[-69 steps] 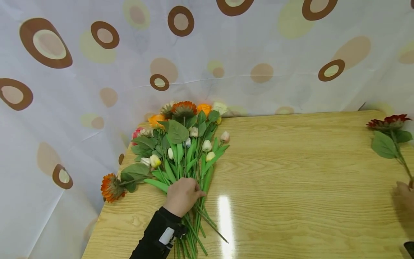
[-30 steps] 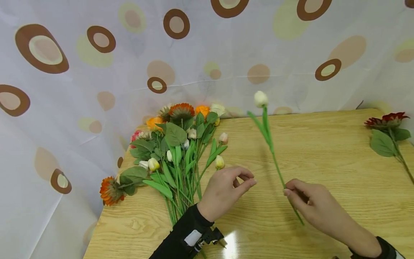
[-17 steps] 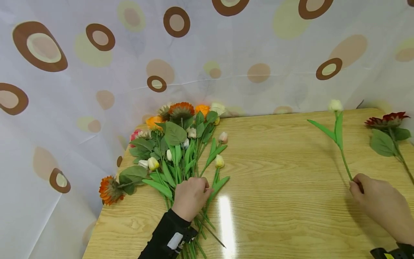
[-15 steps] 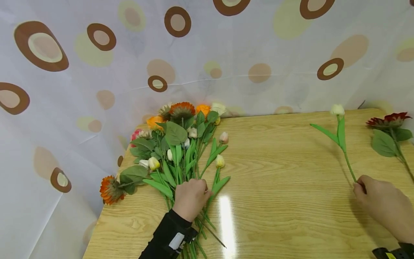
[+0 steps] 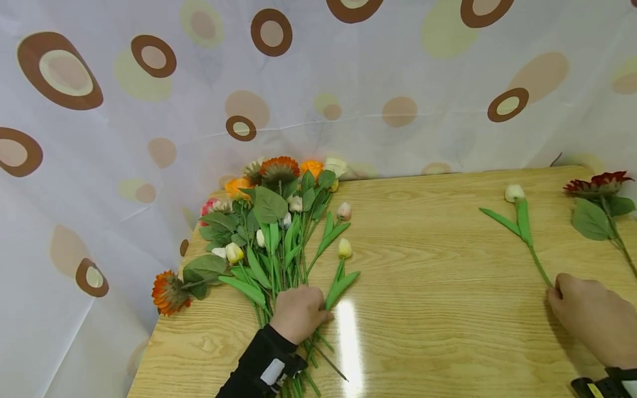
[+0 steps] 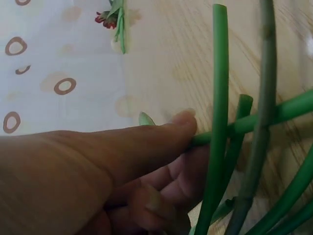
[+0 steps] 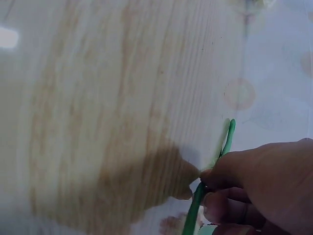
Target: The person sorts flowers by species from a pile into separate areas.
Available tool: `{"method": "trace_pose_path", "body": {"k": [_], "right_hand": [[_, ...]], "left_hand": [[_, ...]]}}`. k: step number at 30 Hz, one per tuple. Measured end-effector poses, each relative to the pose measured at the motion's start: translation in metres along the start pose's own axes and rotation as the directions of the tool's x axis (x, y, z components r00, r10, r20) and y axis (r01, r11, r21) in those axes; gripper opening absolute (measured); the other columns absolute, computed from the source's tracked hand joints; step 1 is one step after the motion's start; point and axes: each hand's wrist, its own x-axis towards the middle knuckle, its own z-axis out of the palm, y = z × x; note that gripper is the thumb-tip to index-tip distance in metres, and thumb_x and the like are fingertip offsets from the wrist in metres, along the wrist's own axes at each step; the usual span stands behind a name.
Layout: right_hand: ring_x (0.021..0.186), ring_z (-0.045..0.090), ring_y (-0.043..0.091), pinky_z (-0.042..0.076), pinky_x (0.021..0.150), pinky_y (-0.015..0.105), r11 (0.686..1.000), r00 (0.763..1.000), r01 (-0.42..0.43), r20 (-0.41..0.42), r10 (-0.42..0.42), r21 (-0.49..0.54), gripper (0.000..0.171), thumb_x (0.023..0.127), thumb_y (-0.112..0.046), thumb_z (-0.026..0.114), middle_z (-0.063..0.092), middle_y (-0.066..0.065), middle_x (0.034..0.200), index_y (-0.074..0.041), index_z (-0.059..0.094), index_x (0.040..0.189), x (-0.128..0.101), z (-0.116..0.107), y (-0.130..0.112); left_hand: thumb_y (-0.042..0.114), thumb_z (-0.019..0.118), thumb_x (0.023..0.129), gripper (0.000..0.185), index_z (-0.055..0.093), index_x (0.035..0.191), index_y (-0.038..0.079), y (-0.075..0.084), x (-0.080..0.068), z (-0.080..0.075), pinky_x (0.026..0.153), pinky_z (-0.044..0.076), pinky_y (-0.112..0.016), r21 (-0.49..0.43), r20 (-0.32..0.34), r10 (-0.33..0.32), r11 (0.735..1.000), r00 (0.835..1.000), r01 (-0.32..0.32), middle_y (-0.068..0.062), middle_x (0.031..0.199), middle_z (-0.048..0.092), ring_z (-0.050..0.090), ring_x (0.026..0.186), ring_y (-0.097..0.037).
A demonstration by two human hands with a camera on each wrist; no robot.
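Observation:
In the head view my left hand (image 5: 298, 315) is over the stems of the flower pile (image 5: 269, 204) at the left. Thumb and fingers pinch a green stem, shown closely in the left wrist view; a pale yellow tulip (image 5: 344, 248) with green leaves rises beyond the hand. Other stems (image 6: 220, 98) cross just in front of the fingertips. On the right, my right hand (image 5: 592, 315) pinches the stem of a white tulip (image 5: 523, 221) low over the table, its bloom pointing away. The lower end of its stem is hidden by the hand in the head view.
A dark red flower (image 5: 597, 185) with broad leaves lies at the far right, beside the white tulip. One orange flower (image 5: 170, 293) sticks out over the table's left edge. A patterned cloth (image 5: 348, 77) hangs behind the wooden table (image 5: 428, 249).
My right hand let go of the red flower, took the white tulip near the left hand and lowered it at the right. My left hand returned to the pile; the yellow tulip shifted slightly right.

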Motion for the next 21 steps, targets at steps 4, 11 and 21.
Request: {"method": "trace_pose_path", "body": {"k": [4,11,21], "right_hand": [[0.039,0.037,0.017,0.031,0.04,0.029,0.999,0.998,-0.044,0.048,0.044,0.004,0.03,0.095,-0.003,0.058,0.039,0.006,0.05,-0.001,0.046,0.067,0.003,-0.003,-0.002],[0.038,0.028,0.004,0.022,0.04,0.022,0.972,0.953,0.233,-0.203,-0.223,0.025,0.015,0.088,-0.008,0.071,0.038,-0.007,0.046,-0.001,0.06,0.079,-0.005,-0.014,-0.05],[0.048,0.041,-0.001,0.038,0.044,0.022,0.624,0.895,0.339,-0.038,-0.444,0.704,0.011,0.101,-0.012,0.058,0.056,-0.012,0.065,-0.013,0.068,0.105,-0.027,-0.034,-0.171]], "left_hand": [[0.035,0.077,0.085,0.04,0.056,0.054,0.023,-0.002,0.004,-0.005,0.042,0.014,-0.021,-0.137,-0.024,0.022,0.99,0.999,-0.025,0.012,0.044,0.027,0.027,0.038,-0.003],[0.034,0.067,0.094,0.017,0.073,0.091,0.019,0.003,0.016,-0.024,0.045,0.021,-0.02,-0.429,-0.173,0.022,0.898,0.985,-0.095,0.01,0.06,0.056,0.037,0.044,-0.004],[0.031,0.067,0.095,0.017,0.073,0.097,0.015,0.04,0.026,-0.036,0.054,0.042,-0.024,-0.864,-0.153,0.042,0.48,0.987,-0.154,-0.004,0.079,0.07,0.053,0.053,-0.012]]}}
